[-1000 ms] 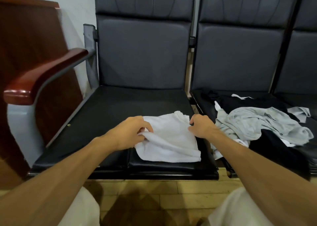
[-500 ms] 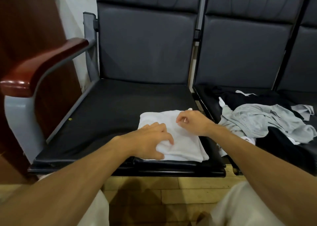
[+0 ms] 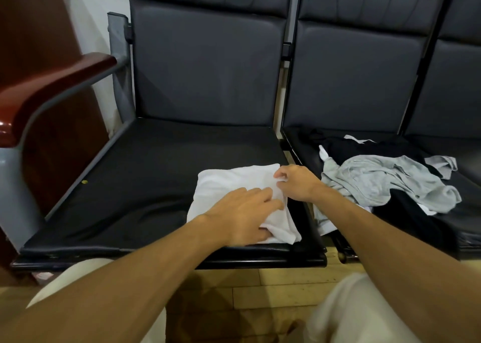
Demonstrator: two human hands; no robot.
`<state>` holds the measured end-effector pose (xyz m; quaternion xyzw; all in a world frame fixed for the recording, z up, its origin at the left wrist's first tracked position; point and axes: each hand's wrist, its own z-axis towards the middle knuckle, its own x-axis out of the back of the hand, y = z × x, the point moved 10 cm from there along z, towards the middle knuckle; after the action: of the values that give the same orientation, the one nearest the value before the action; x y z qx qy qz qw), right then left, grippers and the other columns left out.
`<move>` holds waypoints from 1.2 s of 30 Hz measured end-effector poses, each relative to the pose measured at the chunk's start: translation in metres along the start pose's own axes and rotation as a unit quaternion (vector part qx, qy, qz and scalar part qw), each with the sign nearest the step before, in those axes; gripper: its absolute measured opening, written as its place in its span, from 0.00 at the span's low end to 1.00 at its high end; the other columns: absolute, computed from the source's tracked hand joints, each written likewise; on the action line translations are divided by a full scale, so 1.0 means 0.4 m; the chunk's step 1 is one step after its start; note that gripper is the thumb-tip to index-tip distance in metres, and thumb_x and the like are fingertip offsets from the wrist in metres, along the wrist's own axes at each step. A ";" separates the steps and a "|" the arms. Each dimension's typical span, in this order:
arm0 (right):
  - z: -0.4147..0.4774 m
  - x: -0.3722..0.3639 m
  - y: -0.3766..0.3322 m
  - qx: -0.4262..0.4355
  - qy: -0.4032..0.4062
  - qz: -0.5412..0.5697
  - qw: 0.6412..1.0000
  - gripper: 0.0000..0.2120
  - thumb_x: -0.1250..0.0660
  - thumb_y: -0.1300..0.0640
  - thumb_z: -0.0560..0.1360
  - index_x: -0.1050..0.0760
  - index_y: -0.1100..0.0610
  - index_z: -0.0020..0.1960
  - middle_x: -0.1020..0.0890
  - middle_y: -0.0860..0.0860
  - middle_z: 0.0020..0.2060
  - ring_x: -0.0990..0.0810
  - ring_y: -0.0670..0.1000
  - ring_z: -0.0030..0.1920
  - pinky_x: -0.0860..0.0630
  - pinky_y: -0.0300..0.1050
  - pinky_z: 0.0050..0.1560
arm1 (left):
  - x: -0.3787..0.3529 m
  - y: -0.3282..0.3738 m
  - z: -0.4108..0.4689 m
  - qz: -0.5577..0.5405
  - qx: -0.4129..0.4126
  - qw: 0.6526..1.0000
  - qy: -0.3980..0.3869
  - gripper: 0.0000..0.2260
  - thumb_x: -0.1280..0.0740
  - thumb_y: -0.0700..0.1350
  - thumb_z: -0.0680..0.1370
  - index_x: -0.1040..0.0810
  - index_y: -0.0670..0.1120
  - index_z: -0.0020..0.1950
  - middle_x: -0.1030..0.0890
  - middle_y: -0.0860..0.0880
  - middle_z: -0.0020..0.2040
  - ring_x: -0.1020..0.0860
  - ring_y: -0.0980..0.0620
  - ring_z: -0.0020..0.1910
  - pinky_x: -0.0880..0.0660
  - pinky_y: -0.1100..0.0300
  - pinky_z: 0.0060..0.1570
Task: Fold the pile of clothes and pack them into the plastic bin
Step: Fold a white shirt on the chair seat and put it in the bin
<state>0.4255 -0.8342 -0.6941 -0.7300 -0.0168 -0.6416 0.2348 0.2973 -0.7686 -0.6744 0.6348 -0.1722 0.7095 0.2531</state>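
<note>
A white garment (image 3: 234, 181), folded into a rough square, lies at the front right of the left black seat (image 3: 156, 176). My left hand (image 3: 244, 215) lies flat on its near part, fingers spread and pressing down. My right hand (image 3: 294, 184) pinches the cloth's right edge between thumb and fingertips. On the neighbouring seat lies the unfolded pile: a crumpled grey garment (image 3: 385, 184) on top of black clothes (image 3: 406, 212), with bits of white cloth showing. No plastic bin is in view.
A wooden armrest (image 3: 52, 87) on a grey metal frame stands at the left. Padded backrests rise behind the seats. A narrow gap separates the two seats. Wooden floor (image 3: 260, 282) and my light trouser legs show below.
The white garment went from a loose flap held in both hands to a flatter square. My left hand moved right and flattened onto it; my right hand shifted to its right edge.
</note>
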 end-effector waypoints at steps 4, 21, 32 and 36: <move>-0.018 0.016 0.008 -0.001 0.015 0.006 1.000 0.14 0.37 0.60 0.77 0.23 0.57 0.62 0.22 0.53 0.62 0.25 0.52 0.62 0.29 0.42 0.61 | 0.003 0.062 0.032 -0.004 -0.002 0.998 0.055 0.13 0.40 0.51 0.81 0.23 0.47 0.61 0.22 0.49 0.56 0.23 0.49 0.53 0.26 0.55 0.52; -0.044 -0.002 0.027 -0.168 -0.048 0.041 0.984 0.05 0.36 0.60 0.74 0.24 0.62 0.43 0.15 0.55 0.38 0.20 0.50 0.28 0.25 0.38 0.30 | 0.032 -0.279 -0.102 -0.248 0.363 0.894 0.093 0.12 0.41 0.40 0.79 0.22 0.48 0.59 0.23 0.48 0.56 0.23 0.48 0.52 0.25 0.56 0.51; -0.062 -0.065 -0.012 -0.159 -0.177 0.003 0.971 0.17 0.30 0.47 0.75 0.26 0.58 0.36 0.20 0.49 0.28 0.30 0.46 0.25 0.34 0.37 0.30 | -0.121 -0.378 -0.175 -0.285 0.512 0.807 -0.075 0.23 0.33 0.56 0.76 0.29 0.43 0.64 0.24 0.46 0.60 0.24 0.47 0.55 0.26 0.56 0.54; -0.048 -0.071 -0.033 -0.144 -0.173 -0.049 0.973 0.18 0.30 0.51 0.74 0.31 0.57 0.31 0.26 0.50 0.28 0.29 0.49 0.29 0.32 0.39 0.32 | -0.106 -0.362 -0.156 -0.324 0.517 0.792 -0.029 0.18 0.39 0.46 0.79 0.33 0.40 0.67 0.28 0.43 0.63 0.26 0.47 0.51 0.30 0.57 0.47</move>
<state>0.3986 -0.8216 -0.7156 -0.8544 0.0001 -0.5120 0.0892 0.3332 -0.6216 -0.7357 0.7096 0.4283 0.5509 0.0974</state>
